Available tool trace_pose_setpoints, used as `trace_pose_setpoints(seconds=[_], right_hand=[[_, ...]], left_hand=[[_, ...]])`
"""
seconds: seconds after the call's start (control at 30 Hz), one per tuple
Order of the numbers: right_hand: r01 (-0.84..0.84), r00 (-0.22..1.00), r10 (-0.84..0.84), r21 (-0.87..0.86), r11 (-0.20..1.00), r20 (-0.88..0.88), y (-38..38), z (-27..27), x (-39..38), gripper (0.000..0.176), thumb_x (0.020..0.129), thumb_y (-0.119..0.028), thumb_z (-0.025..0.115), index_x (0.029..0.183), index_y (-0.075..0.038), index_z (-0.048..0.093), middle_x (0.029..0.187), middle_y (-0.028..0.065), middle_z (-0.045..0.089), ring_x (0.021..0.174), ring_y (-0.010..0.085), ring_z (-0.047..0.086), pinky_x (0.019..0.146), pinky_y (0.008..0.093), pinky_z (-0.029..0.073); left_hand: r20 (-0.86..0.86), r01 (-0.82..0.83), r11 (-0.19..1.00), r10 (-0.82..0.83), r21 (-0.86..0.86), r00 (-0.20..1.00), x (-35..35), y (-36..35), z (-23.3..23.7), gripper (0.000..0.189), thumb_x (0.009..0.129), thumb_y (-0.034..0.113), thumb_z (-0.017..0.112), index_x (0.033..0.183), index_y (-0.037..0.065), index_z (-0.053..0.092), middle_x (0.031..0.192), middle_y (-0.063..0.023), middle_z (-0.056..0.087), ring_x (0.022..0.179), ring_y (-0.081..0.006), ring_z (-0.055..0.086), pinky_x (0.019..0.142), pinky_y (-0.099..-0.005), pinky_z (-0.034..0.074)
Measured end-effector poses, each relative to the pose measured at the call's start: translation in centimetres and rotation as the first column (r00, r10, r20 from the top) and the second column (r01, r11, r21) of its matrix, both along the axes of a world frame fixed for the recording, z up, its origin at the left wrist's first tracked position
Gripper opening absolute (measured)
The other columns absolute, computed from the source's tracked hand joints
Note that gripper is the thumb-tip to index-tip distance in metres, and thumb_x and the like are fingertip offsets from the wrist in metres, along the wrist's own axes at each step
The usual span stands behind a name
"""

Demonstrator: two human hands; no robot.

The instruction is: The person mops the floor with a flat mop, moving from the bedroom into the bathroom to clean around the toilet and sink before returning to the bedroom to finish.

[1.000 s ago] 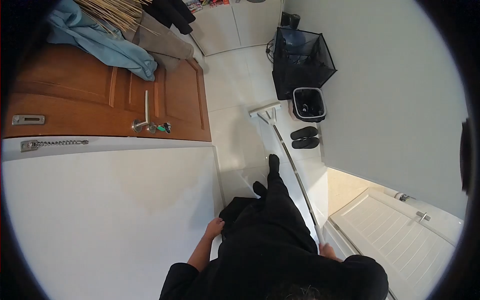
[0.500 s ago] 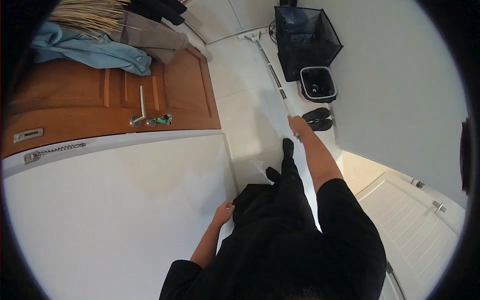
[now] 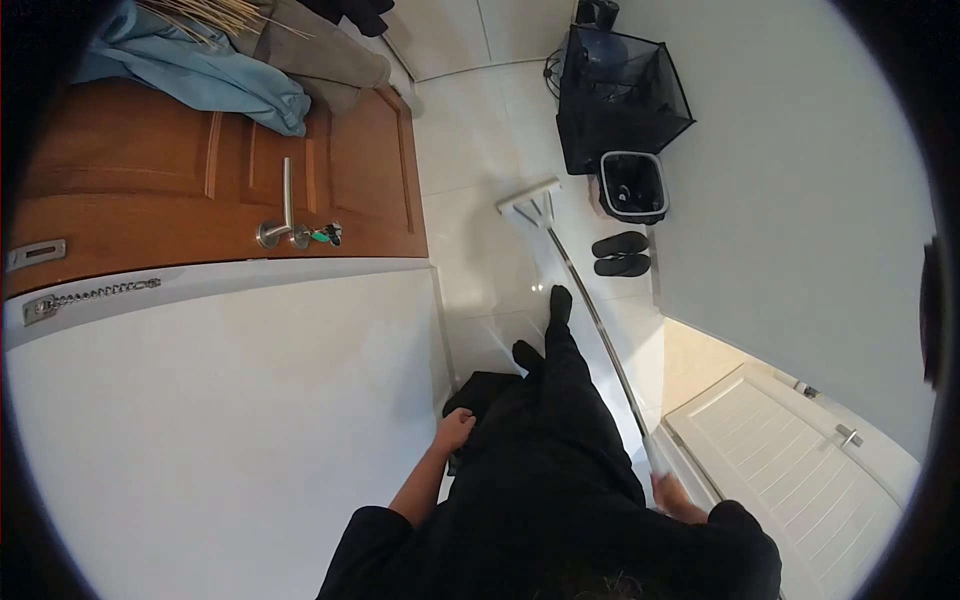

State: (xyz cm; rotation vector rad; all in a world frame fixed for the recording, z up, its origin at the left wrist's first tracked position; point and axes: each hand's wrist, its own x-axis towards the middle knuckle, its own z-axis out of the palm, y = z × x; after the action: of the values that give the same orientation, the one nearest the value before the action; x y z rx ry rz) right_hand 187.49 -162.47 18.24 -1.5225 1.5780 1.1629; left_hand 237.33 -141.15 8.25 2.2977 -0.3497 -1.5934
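– "Your right hand [image 3: 677,497] grips the mop [image 3: 601,328]; its head [image 3: 529,196] rests on the floor [image 3: 465,235], near the slippers [image 3: 620,244]."
– "Noted. Your left hand [image 3: 456,428] curls by your trousers [image 3: 500,428]; I cannot tell whether it holds anything."

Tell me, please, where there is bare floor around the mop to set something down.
Bare floor lies between the brown door and the mop head, and past that head to the white cupboard. It is crowded by the grey wall, with the mesh basket, bin and slippers, and beside the feet, where the mop pole runs to the right hand.
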Motion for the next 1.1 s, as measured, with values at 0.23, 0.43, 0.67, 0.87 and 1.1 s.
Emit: trace_pose_setpoints(seconds=[0.23,0.43,0.67,0.87,1.1], right_hand=[[-0.441,0.509,0.629,-0.449,0.777,0.587,-17.1,-16.2,31.8,0.035,0.098,-0.030,0.031,0.110,-0.004,0.051,0.058,0.0139,0.059,0.058,0.0306,0.063,0.056,0.0462,0.050],[0.128,0.752,-0.160,0.097,0.987,0.640,-23.8,-11.4,52.7,0.052,0.096,-0.042,0.032,0.090,0.002,0.058,0.073,0.0186,0.064,0.071,0.0326,0.065,0.066,0.0477,0.051],[-0.544,0.639,0.668,-0.389,0.743,0.382,-15.4,-17.4,26.2,0.033,0.097,-0.029,0.032,0.115,-0.012,0.054,0.090,0.0205,0.062,0.081,0.0375,0.063,0.069,0.0501,0.051],[-0.235,0.971,0.238,-0.071,0.970,0.040,-5.8,2.7,4.4,0.062,0.091,-0.050,0.043,0.101,0.008,0.060,0.092,0.0325,0.061,0.092,0.0487,0.058,0.083,0.0516,0.047],[0.286,0.809,-0.258,0.030,0.958,0.528,-11.8,-8.6,22.0,0.042,0.087,-0.039,0.057,0.073,0.000,0.052,0.055,0.0076,0.049,0.042,0.0219,0.051,0.041,0.0363,0.045]], left_hand=[[0.106,-0.017,1.000,0.016,0.007,0.994,1.1,0.0,-0.2,0.032,0.085,0.026,0.058,0.107,0.002,0.060,0.098,-0.0162,0.066,0.094,-0.0297,0.063,0.083,-0.0371,0.049],[0.127,-0.045,0.999,0.043,0.018,0.991,1.2,2.3,0.8,0.032,0.085,0.028,0.056,0.104,0.003,0.061,0.097,-0.0166,0.066,0.094,-0.0291,0.063,0.083,-0.0374,0.048],[0.024,-0.086,0.996,0.086,0.011,0.996,0.0,5.7,-3.2,0.032,0.086,0.027,0.056,0.106,0.002,0.060,0.095,-0.0157,0.066,0.092,-0.0281,0.063,0.081,-0.0364,0.049],[-0.099,-0.275,0.960,0.278,0.043,0.955,-1.5,3.5,-1.7,0.032,0.087,0.025,0.056,0.106,0.000,0.060,0.099,-0.0153,0.066,0.091,-0.0264,0.063,0.082,-0.0361,0.049],[-0.033,-0.194,0.980,0.193,-0.040,0.981,0.0,3.0,-2.0,0.031,0.087,0.025,0.056,0.107,0.001,0.060,0.096,-0.0141,0.066,0.086,-0.0213,0.064,0.077,-0.0338,0.049]])
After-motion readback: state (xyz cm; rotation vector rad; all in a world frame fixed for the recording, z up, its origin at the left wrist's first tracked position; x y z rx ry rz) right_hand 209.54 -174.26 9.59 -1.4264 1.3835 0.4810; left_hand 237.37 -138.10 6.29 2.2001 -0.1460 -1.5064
